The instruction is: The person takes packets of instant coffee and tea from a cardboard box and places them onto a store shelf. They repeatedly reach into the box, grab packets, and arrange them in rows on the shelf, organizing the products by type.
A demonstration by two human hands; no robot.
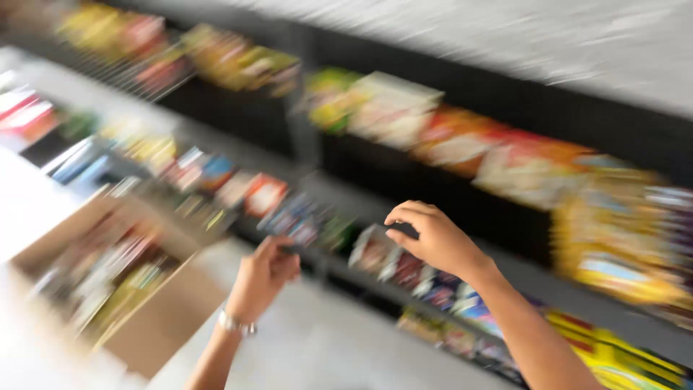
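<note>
The small packets point(379, 253) sit in a row on the middle shelf point(346, 191), too blurred to tell more than red, white and dark wrappers. Your right hand point(433, 238) hovers just above them, fingers curled and apart, holding nothing. Your left hand point(266, 274) is just left of the packets, fingers bunched; you cannot tell if it grips anything. The cardboard box point(115, 282) lies further left, below the shelf.

Blurred snack packets point(462, 137) red, yellow, orange along shelves; more packets in cardboard box point(173, 303) lower left.
</note>
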